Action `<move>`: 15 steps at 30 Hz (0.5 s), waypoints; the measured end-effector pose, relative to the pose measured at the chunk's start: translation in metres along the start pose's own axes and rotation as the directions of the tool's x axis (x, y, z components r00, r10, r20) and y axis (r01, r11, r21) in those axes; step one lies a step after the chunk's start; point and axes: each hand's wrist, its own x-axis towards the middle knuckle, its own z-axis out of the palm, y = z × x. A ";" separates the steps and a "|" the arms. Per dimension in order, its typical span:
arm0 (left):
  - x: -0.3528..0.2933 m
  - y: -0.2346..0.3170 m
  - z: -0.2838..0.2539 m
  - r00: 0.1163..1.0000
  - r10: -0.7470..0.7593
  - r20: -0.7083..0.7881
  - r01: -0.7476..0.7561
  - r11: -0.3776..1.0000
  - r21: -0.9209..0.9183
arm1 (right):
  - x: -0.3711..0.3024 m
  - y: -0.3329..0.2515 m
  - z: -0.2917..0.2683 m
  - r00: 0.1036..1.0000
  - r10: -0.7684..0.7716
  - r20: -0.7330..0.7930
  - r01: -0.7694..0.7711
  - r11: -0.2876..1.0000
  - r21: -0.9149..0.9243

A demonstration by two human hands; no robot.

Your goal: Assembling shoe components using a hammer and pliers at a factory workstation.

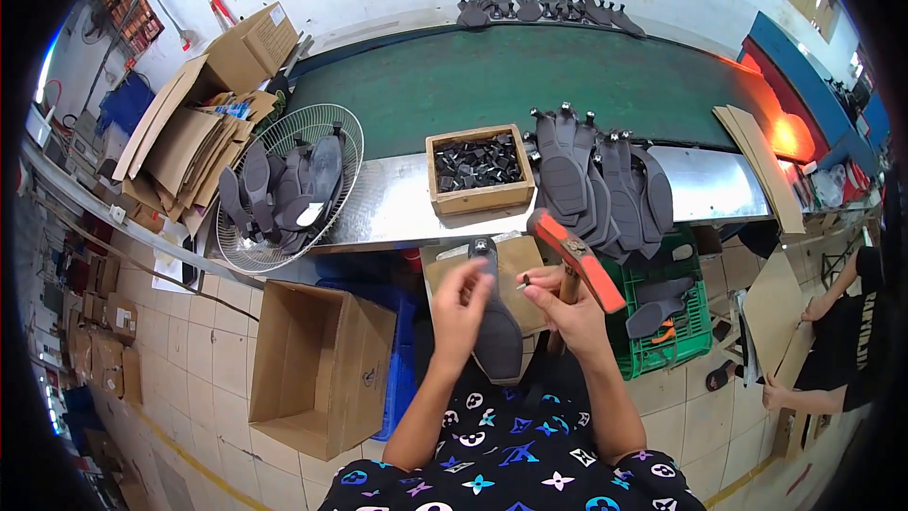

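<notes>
A dark grey shoe sole (498,336) with a small heel at its far end lies in front of me on a tan board (522,257). My left hand (461,312) is over the left side of this sole, its fingers loosely bent and apart with nothing visible in them. In my right hand (577,322) is a hammer (579,260) with an orange head and a wooden handle, held upright. Thumb and forefinger of that same hand pinch a small dark heel tip (524,281) with a pale pin, just right of the sole.
A wooden box (480,201) of small black pieces stands on the metal ledge (397,194). Soles (566,180) are piled right of it; a wire basket (352,170) holds more. Beyond runs a green belt (407,85). Below are a cardboard box (322,369) and green crate (676,345). Another person (851,331) handles cardboard at right.
</notes>
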 end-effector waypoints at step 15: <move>0.055 -0.031 -0.014 0.944 0.282 0.172 -0.317 0.919 0.234 | 0.067 0.015 0.007 0.964 -0.096 0.249 0.171 0.939 -0.299</move>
